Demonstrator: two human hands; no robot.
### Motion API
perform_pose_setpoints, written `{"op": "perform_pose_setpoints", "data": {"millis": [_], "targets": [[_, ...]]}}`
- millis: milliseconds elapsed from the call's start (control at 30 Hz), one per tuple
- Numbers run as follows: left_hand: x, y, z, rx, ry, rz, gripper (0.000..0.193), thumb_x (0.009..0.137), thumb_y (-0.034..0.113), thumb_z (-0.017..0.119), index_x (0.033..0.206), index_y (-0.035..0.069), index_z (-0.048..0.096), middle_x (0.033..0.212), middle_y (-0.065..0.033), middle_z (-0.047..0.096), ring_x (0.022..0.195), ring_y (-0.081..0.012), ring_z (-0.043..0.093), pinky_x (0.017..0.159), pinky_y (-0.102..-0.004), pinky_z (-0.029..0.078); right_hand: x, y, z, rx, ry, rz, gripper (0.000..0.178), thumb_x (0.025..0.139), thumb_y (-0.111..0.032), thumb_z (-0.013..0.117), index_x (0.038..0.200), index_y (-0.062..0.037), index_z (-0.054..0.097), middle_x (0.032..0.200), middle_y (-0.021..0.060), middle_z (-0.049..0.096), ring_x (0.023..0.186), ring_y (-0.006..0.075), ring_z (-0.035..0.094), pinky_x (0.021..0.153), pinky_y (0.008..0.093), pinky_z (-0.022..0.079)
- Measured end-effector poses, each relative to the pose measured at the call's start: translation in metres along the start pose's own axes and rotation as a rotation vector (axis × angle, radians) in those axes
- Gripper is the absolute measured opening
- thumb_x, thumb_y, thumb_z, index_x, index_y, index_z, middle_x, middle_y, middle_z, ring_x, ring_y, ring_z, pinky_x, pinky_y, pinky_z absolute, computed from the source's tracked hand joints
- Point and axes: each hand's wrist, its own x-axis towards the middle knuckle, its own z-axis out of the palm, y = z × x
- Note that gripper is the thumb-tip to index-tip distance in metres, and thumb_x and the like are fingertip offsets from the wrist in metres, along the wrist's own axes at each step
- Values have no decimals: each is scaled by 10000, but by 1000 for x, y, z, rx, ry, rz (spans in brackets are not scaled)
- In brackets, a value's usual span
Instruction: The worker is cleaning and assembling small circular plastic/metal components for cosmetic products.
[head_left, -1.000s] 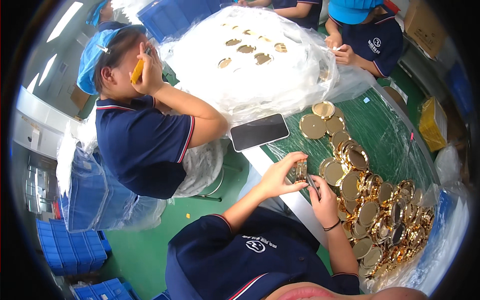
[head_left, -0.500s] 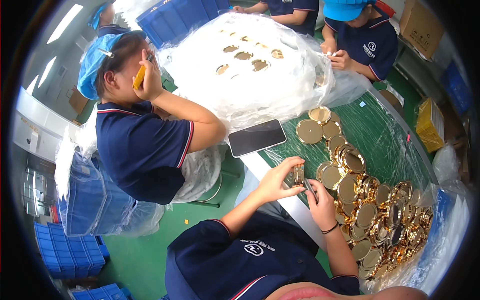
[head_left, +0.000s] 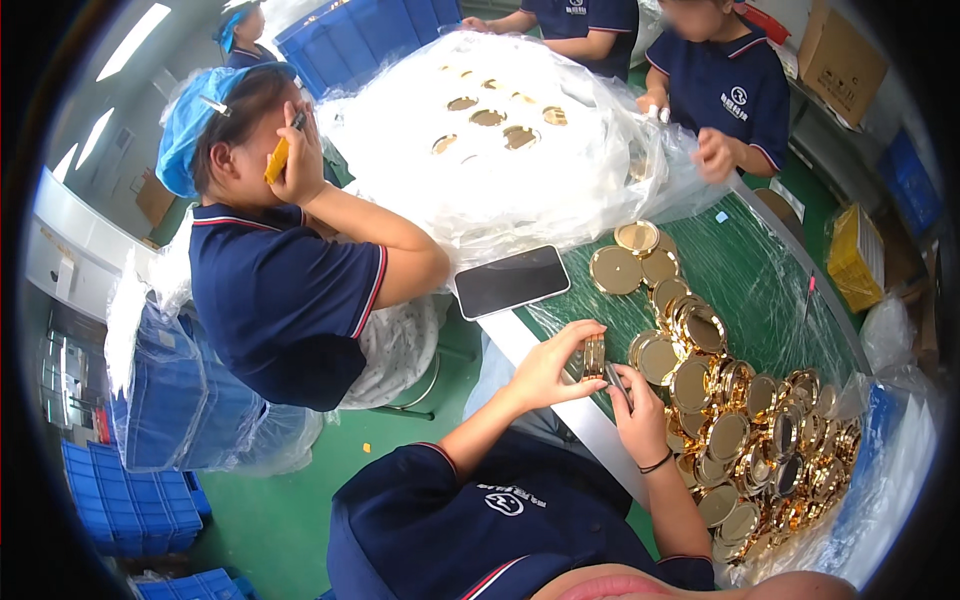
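My left hand [head_left: 546, 371] grips a shiny gold round case [head_left: 595, 355] on its edge, thumb below and fingers above. Close against its lower side is my right hand [head_left: 641, 418], closed around a slim dark grey tool [head_left: 617, 380]; its exact kind is hard to make out. Whether the tool's tip touches the case cannot be told. To the right of my hands lies a large heap of similar gold round cases [head_left: 729, 433], spread over the green table [head_left: 745, 270] under clear plastic film.
A phone [head_left: 513, 282] lies at the table's left edge. Beyond it, white plastic sheeting [head_left: 400, 180] carries several gold pieces. One co-worker [head_left: 290, 270] sits at left; another [head_left: 722, 90] works at far right. Blue crates [head_left: 135, 500] stand on the floor, and plastic film [head_left: 890, 480] edges the heap.
The far-right co-worker's hands have parted, one moving right and down over the sheeting. My hands keep nearly the same grip on the gold case and the tool. The view has shifted slightly.
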Motion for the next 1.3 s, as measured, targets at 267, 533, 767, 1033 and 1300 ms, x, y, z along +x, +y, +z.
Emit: {"op": "perform_pose_setpoints", "data": {"millis": [267, 533, 767, 1033, 1300], "targets": [[-1, -8, -4, 18, 63, 86, 743, 685, 207, 847, 1317, 65, 482, 1342, -160, 523, 1241, -298, 526, 984, -384, 466, 10, -5, 2, 39, 16, -4, 280, 891, -67, 620, 1168, -59, 581, 869, 142, 659, 716, 280, 664, 636, 362, 509], [-12, -18, 7, -162, 174, 140, 763, 671, 200, 853, 1324, 52, 486, 1331, -167, 520, 1231, -321, 523, 969, -398, 471, -1, -8, -1, 30, -6, 45, 256, 902, -60, 611, 1156, -36, 588, 930, 148, 673, 743, 266, 673, 648, 349, 519], [1, -22, 6, -32, 102, 219, 684, 645, 143, 852, 1244, 40, 537, 1293, -183, 535, 1226, -343, 506, 1001, -431, 423, 7, -2, 1, 54, 57, -17, 266, 896, -68, 603, 1162, -60, 591, 1007, 145, 671, 848, 328, 674, 695, 375, 536], [5, -34, 7, -205, 132, 184, 740, 650, 145, 831, 1285, 2, 479, 1317, -224, 481, 1174, -313, 539, 994, -420, 432, 13, 4, 2, 2, 77, -62, 268, 881, -49, 625, 1148, -78, 634, 1007, 86, 626, 759, 253, 643, 646, 334, 515], [-3, -24, 10, -197, 68, 176, 729, 647, 93, 799, 1293, 14, 470, 1332, -233, 469, 1187, -328, 534, 989, -423, 456, 5, 10, 6, -67, 89, -131, 167, 868, -107, 625, 1030, -69, 637, 951, 46, 581, 633, 250, 655, 564, 372, 542]]}}
